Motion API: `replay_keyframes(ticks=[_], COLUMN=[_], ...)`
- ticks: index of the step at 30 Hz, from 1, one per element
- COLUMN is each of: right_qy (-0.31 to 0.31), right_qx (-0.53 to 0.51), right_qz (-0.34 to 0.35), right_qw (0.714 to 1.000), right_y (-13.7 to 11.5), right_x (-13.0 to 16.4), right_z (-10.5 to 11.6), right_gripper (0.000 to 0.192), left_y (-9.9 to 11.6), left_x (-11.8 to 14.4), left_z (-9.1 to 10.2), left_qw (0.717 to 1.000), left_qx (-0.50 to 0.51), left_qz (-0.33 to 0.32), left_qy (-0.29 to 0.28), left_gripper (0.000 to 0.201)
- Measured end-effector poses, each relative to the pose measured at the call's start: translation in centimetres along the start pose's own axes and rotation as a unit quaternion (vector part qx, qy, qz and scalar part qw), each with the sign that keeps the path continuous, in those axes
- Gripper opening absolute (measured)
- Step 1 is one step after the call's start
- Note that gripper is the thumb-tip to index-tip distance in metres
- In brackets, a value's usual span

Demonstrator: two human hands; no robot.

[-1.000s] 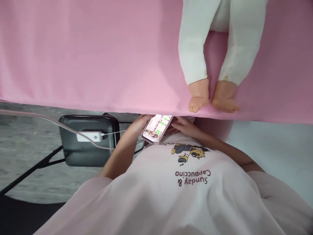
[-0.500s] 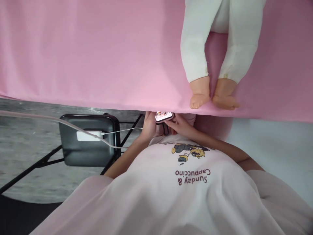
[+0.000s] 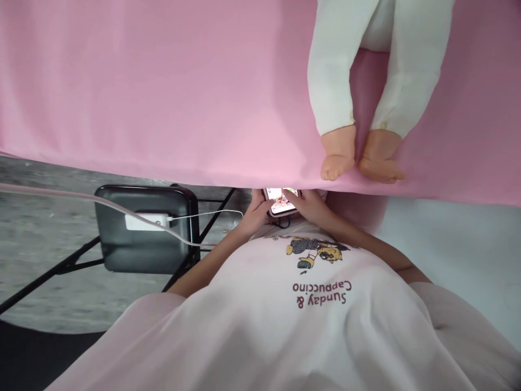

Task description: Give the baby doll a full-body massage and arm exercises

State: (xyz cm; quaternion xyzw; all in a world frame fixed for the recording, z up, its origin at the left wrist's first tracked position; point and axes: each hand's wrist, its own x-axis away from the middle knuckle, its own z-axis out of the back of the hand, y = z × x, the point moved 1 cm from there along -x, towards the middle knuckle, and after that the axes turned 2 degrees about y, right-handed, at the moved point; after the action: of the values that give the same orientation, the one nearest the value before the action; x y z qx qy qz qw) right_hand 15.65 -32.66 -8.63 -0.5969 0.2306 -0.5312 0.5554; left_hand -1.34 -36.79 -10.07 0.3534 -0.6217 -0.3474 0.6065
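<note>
Holding a phone point(image 3: 281, 200) between them, both hands sit low against the person's chest, just under the hanging edge of a pink sheet point(image 3: 163, 92). The left hand point(image 3: 256, 209) wraps the phone's left side, fingers curled around its edge. The right hand point(image 3: 307, 205) grips the right side, with its thumb lying across the lit screen. The phone is tilted with its screen facing up toward the camera; its far end is tucked under the sheet's edge and hidden. A dark cord loops just below the phone, near the shirt.

The pink sheet covers a bed that fills the upper half of the view. On it, to the right, lies a doll point(image 3: 366, 87) in white clothes; only its legs show, with the bare feet point(image 3: 360, 160) resting at the sheet's edge, just above the right hand.

The person wears a pale T-shirt point(image 3: 317, 326) printed with a cartoon figure and lettering. To the left, on the grey floor, stands a black folding chair point(image 3: 142, 231). A white charger block point(image 3: 146, 221) lies on its seat, and a thin white cable point(image 3: 207, 213) runs from it toward the left hand. A thicker pale cable crosses the chair from the left edge of the view.
</note>
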Motion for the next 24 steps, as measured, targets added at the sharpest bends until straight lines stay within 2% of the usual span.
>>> replay_keyframes(ticks=[4, 8, 13, 16, 21, 24], right_qy=[-0.031, -0.073, -0.103, -0.098, -0.078, -0.079], right_qx=[-0.001, 0.015, 0.013, 0.02, 0.029, 0.027], right_qz=[0.011, 0.011, 0.008, 0.009, 0.015, 0.028], right_qw=[0.999, 0.997, 0.995, 0.995, 0.996, 0.996], right_y=[0.0, -0.5, -0.7, -0.7, -0.5, -0.1], right_x=[0.0, 0.2, 0.4, 0.4, 0.5, 0.4], right_z=[0.1, 0.4, 0.7, 0.6, 0.3, 0.3], right_gripper=[0.043, 0.051, 0.049, 0.049, 0.057, 0.052], left_y=[0.3, 0.1, -1.8, -2.8, -2.7, -2.7], left_x=[0.1, 0.0, -0.5, -0.6, -0.2, 0.2], left_z=[-0.3, -0.5, -0.4, -0.4, -0.6, -0.3], left_qw=[0.999, 0.996, 0.995, 0.993, 0.988, 0.987], left_qx=[0.036, 0.078, 0.098, 0.119, 0.146, 0.121], left_qz=[0.027, 0.027, -0.009, -0.008, 0.046, 0.097], left_qy=[-0.017, -0.029, -0.018, -0.018, 0.008, 0.032], left_gripper=[0.067, 0.059, 0.056, 0.056, 0.047, 0.05])
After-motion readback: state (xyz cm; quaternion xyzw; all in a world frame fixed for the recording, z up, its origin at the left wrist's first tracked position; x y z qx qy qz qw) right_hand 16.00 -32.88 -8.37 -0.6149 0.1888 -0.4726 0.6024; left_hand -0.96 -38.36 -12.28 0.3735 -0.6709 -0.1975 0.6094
